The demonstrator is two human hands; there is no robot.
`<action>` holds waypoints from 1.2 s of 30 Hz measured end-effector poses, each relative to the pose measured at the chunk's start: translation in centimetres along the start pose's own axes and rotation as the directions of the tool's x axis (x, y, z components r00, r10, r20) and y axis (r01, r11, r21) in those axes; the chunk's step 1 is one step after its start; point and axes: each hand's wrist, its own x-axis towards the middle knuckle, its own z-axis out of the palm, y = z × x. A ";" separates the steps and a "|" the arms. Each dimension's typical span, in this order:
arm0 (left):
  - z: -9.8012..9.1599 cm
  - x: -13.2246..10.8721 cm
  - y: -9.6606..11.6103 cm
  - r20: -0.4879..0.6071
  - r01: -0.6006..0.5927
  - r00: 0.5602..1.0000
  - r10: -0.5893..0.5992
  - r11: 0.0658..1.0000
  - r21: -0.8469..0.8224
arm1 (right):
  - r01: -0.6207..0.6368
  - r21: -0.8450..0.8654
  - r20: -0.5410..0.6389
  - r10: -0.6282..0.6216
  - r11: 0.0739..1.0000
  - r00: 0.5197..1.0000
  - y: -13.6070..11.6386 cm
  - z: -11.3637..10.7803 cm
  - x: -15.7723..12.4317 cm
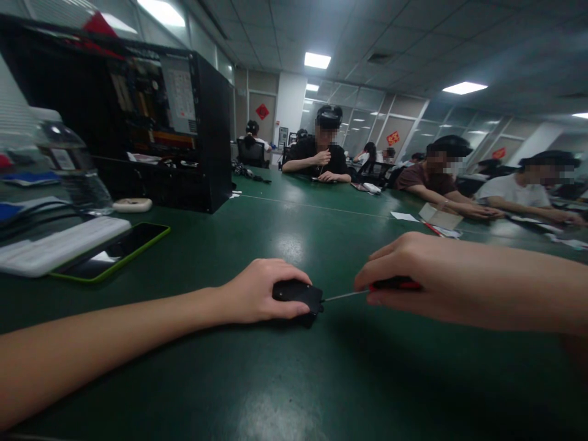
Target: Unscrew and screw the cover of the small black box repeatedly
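My left hand point(261, 291) is closed around a small black device point(301, 297) with a flat, box-like body, whose exact kind I cannot make out. It rests on or just above the green tabletop point(275, 380). My right hand point(404, 275) grips a screwdriver point(395, 285) by its red and black handle. The thin metal shaft points left, and its tip meets or nearly meets the device's right end, by a small black loop. Fingers of both hands partly cover what they hold.
An opened black computer case point(214, 131) stands at the left. Near it are a water bottle point(68, 159), a green-edged phone point(110, 251), a white flat box point(68, 242) and a small pale case point(132, 205). Papers point(404, 216) and an open box point(440, 216) lie right, before seated people.
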 end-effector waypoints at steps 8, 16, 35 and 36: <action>0.0 0.0 0.1 0.012 0.035 0.999 -0.035 0.999 0.009 | -0.277 0.555 0.267 0.148 0.785 0.952 3.8 4.6 -1.7; 0.0 -0.1 0.0 0.024 0.044 0.999 -0.044 0.999 0.014 | -0.171 0.578 0.169 0.088 0.798 0.982 4.7 7.4 -1.4; 0.1 -0.2 0.1 -0.016 0.026 1.000 -0.026 1.000 -0.012 | 0.027 0.128 -0.079 -0.017 0.991 0.997 1.7 10.1 -0.3; 0.1 -0.3 0.1 -0.020 0.021 1.000 -0.021 1.000 -0.012 | 0.016 0.074 -0.112 -0.008 0.997 0.994 1.7 10.1 -0.3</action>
